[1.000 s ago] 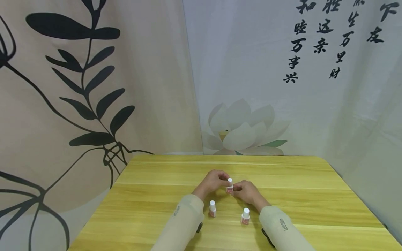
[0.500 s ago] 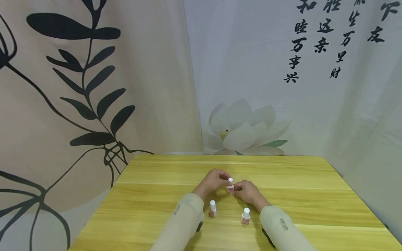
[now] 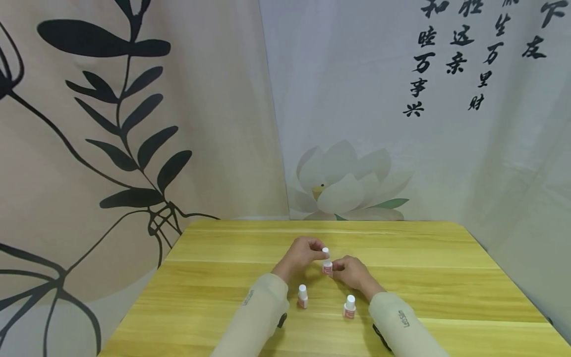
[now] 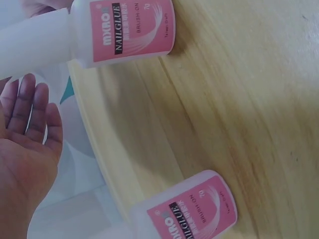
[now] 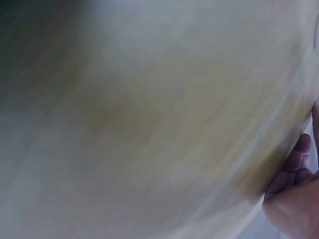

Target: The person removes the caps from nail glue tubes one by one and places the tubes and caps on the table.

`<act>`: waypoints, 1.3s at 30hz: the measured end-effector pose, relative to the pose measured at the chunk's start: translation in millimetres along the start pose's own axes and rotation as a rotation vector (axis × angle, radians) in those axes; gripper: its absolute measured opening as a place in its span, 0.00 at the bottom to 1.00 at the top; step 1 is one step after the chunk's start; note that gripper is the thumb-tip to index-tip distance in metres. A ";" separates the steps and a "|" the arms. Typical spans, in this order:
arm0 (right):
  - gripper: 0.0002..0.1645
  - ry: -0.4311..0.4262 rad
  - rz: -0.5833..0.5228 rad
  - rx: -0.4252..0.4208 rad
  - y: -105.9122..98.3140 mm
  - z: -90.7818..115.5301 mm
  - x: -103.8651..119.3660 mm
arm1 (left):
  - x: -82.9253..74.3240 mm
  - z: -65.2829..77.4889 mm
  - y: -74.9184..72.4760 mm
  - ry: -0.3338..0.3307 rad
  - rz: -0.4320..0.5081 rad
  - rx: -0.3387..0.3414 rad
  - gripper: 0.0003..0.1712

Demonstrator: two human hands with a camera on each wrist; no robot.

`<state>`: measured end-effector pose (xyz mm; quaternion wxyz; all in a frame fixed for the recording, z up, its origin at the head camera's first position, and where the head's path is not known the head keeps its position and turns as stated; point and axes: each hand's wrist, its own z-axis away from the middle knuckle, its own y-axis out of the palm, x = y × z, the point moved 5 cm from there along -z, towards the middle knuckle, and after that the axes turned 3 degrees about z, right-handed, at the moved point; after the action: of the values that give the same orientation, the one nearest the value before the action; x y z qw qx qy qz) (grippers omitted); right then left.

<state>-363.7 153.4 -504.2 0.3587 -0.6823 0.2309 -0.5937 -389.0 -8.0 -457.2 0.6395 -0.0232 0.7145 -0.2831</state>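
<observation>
My left hand (image 3: 303, 253) pinches the white cap (image 3: 325, 251) of a small nail glue bottle (image 3: 327, 268) near the middle of the table. The cap sits raised and slightly tilted above the bottle's body. My right hand (image 3: 351, 272) holds that body from the right, between thumb and fingers. Closer to me stand two more capped nail glue bottles, a left one (image 3: 303, 297) and a right one (image 3: 349, 307), both upright. Pink labels reading "NAIL GLUE" show on a bottle (image 4: 132, 27) in the left wrist view. The right wrist view catches only part of the right hand (image 5: 294, 199).
A yellow wood-grain table (image 3: 424, 277) spreads beneath both hands. Behind its far edge hangs a curtain (image 3: 223, 124) printed with dark leaves, a pale lotus and black characters. Light long sleeves (image 3: 256, 317) reach in from the front, the left one close beside the left bottle.
My left hand has risen slightly, taking the cap up from the bottle's body. My right hand and the other two bottles have stayed where they were.
</observation>
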 end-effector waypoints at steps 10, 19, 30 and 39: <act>0.05 0.013 -0.004 0.006 0.8 -0.5 -1.7 | -3.8 1.8 -3.5 -0.001 -0.014 0.003 0.07; 0.04 -0.011 -0.007 -0.012 0.5 0.1 -1.5 | 0.0 1.6 -9.3 0.001 -0.039 0.014 0.07; 0.06 -0.002 -0.023 -0.007 2.0 -0.7 -2.8 | 2.7 4.5 -13.6 -0.003 -0.018 0.037 0.08; 0.06 0.023 -0.032 0.002 2.6 -0.9 -2.3 | 4.4 7.0 -18.8 -0.005 -0.023 0.045 0.08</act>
<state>-364.7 153.3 -507.7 0.3470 -0.6787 0.2235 -0.6075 -389.5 -28.2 -453.2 0.6383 -0.0178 0.7059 -0.3065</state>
